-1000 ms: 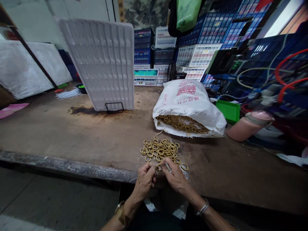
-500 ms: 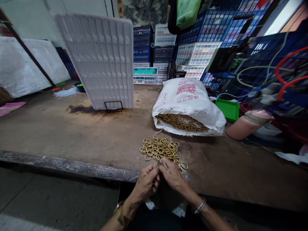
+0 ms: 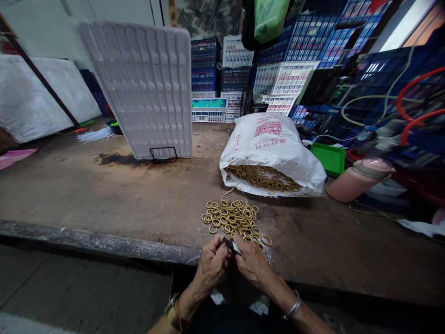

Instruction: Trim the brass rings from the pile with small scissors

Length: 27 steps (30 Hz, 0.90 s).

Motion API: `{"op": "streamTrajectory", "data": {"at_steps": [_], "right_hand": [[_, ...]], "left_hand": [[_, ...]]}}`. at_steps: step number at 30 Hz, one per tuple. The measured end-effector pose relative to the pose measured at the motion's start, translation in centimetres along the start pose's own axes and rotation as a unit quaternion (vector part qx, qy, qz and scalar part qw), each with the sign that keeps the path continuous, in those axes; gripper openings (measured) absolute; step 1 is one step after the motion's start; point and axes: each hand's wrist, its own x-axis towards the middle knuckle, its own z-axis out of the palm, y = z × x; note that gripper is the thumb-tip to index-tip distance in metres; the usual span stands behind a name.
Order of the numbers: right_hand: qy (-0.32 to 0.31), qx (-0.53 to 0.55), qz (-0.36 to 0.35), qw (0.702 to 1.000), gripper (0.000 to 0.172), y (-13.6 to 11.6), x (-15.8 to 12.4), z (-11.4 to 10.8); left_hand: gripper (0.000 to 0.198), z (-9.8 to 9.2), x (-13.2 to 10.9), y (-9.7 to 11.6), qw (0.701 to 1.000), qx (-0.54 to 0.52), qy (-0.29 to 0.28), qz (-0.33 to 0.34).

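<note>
My left hand point(image 3: 210, 260) and my right hand point(image 3: 251, 260) meet at the table's front edge, fingers pinched. Between the fingertips shows a small dark tool point(image 3: 230, 244) with a pale, flat part, lying against my right hand; its exact kind is unclear. Whatever my left fingers pinch is hidden. Just beyond both hands lies a loose pile of brass-coloured rings point(image 3: 232, 216). Behind the pile, a white woven sack point(image 3: 269, 139) rests on its side, its mouth facing me with many more rings point(image 3: 264, 178) inside.
On the wooden table point(image 3: 167, 195), a ribbed white panel point(image 3: 149, 88) stands upright in a black wire holder point(image 3: 163, 154). A green tray point(image 3: 327, 159) and a pink bottle point(image 3: 359, 180) are at right. White strands point(image 3: 95, 134) lie at left. Stacked crates point(image 3: 288, 76) fill the back.
My fingers have shifted slightly: the dark tool with its pale part now shows between them, where thin light pieces showed at my right fingers before. The ring pile and sack look unchanged.
</note>
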Motion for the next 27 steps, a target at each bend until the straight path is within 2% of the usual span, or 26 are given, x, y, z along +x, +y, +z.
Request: {"op": "streamTrajectory", "data": {"at_steps": [5,9,11,13,15,17,21,27], "right_hand": [[-0.02,-0.043,-0.002,0.999,0.023,0.3,0.3,0.2],[-0.018,-0.09,0.053,0.994,0.018,1.4,0.3,-0.4],[0.003,-0.098,0.083,0.992,0.016,2.5,0.3,-1.1],[0.039,-0.085,0.104,0.99,0.015,3.8,0.2,-2.1],[0.079,-0.075,0.132,0.985,0.012,5.2,0.3,-3.1],[0.1,-0.08,0.164,0.978,0.014,6.4,0.5,-3.9],[0.08,-0.075,0.184,0.977,0.016,7.5,1.2,-4.0],[0.061,-0.103,0.202,0.972,0.014,7.0,2.2,-3.3]], "left_hand": [[0.032,-0.3,-0.2,-0.7,0.997,0.042,0.0,0.063],[0.03,-0.2,-1.9,0.5,0.995,0.067,-0.006,0.076],[0.029,0.0,-2.5,1.3,0.997,0.035,-0.026,0.056],[0.029,0.0,-2.6,1.9,0.999,-0.035,-0.034,-0.007],[0.029,-0.2,-2.1,1.9,0.991,-0.115,-0.023,-0.059],[0.029,-0.3,-1.5,1.6,0.983,-0.17,-0.014,-0.071],[0.028,-0.5,-0.8,0.8,0.979,-0.19,-0.014,-0.073],[0.018,-0.8,-0.7,0.5,0.973,-0.212,-0.02,-0.093]]}}
